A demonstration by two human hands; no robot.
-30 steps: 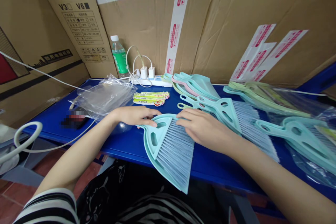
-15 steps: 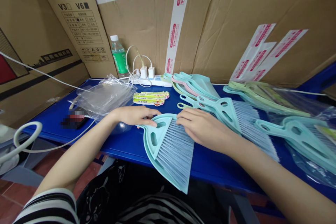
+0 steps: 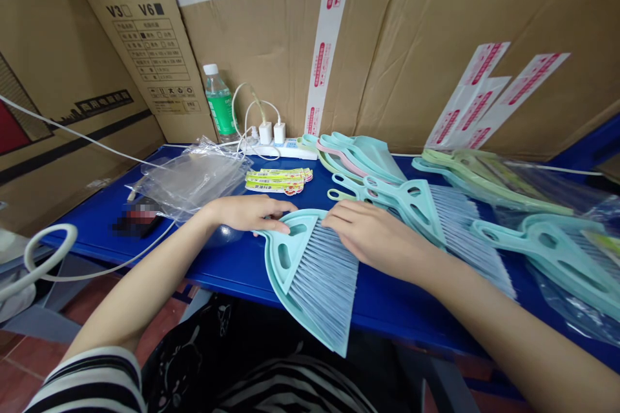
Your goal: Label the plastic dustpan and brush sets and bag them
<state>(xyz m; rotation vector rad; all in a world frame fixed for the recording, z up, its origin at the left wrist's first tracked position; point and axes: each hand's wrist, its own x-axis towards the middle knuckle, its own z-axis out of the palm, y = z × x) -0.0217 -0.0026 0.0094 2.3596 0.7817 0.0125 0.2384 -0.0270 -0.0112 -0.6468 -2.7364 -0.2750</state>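
A turquoise hand brush [image 3: 322,277] with grey-blue bristles lies nested in a matching dustpan [image 3: 274,284], its wide end jutting over the table's front edge. My left hand [image 3: 254,213] is closed round the handle end of the pair, thumb on top; the handle itself is mostly hidden. The fingers of my right hand [image 3: 368,229] curl down over the far edge, at the bristles by the brush head. Its fingertips are partly hidden, but they look pressed on the brush and the dustpan's side.
Further brushes [image 3: 419,213] and stacked dustpans [image 3: 372,155] lie behind and right, with bagged sets [image 3: 557,251] at far right. Label cards [image 3: 278,181], clear plastic bags [image 3: 194,177], a power strip [image 3: 290,150] and a bottle [image 3: 220,106] are on the blue table [image 3: 213,264]. Cardboard [image 3: 271,45] walls the back.
My right hand's fingers have shifted very slightly left along the brush's far edge. My left hand, the brush and the dustpan stay where they were.
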